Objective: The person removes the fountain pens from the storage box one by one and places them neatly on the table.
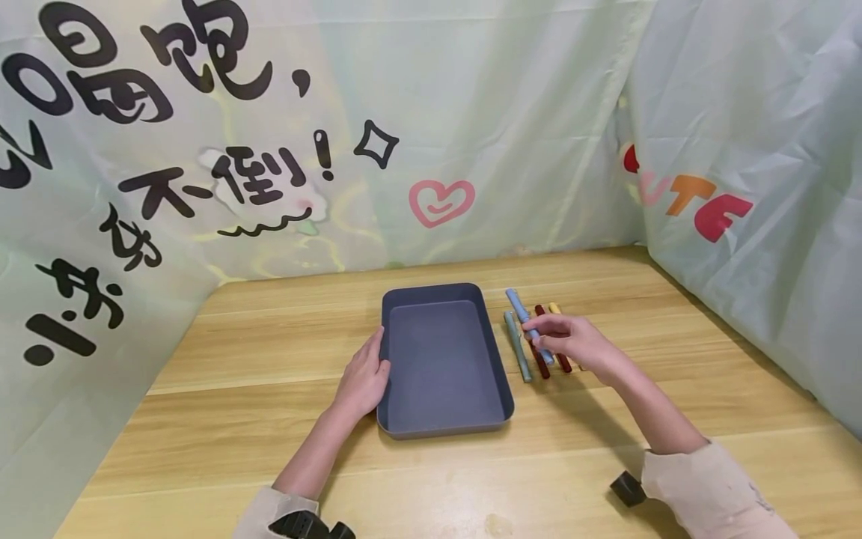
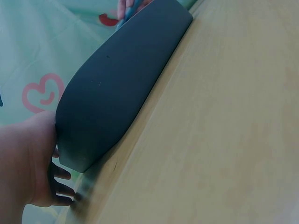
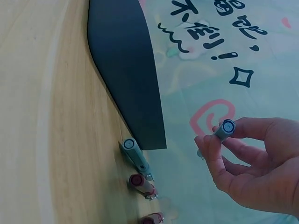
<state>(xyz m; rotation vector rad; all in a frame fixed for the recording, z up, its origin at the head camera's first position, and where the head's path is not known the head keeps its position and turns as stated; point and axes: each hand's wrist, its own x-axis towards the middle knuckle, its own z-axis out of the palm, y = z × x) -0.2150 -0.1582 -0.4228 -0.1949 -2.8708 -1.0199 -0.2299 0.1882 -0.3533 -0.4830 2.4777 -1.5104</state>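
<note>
My right hand (image 1: 575, 343) pinches a light blue capped pen (image 1: 515, 303) between thumb and fingers, holding it above the other pens. In the right wrist view its round end (image 3: 228, 126) faces the camera. Beneath and beside it lie a grey-green pen (image 1: 518, 348), two dark red pens (image 1: 542, 365) and a yellow pen (image 1: 554, 308), partly hidden by the hand. My left hand (image 1: 364, 376) rests along the left wall of a dark grey-blue rectangular tray (image 1: 447, 432), its fingers extended. Nothing lies inside the tray.
The tray and pens are on a light wooden table (image 1: 222, 419). A printed cloth (image 1: 525, 135) with black lettering and a pink heart hangs behind the table and along its sides. Black wrist devices (image 1: 628, 489) sit at both sleeves.
</note>
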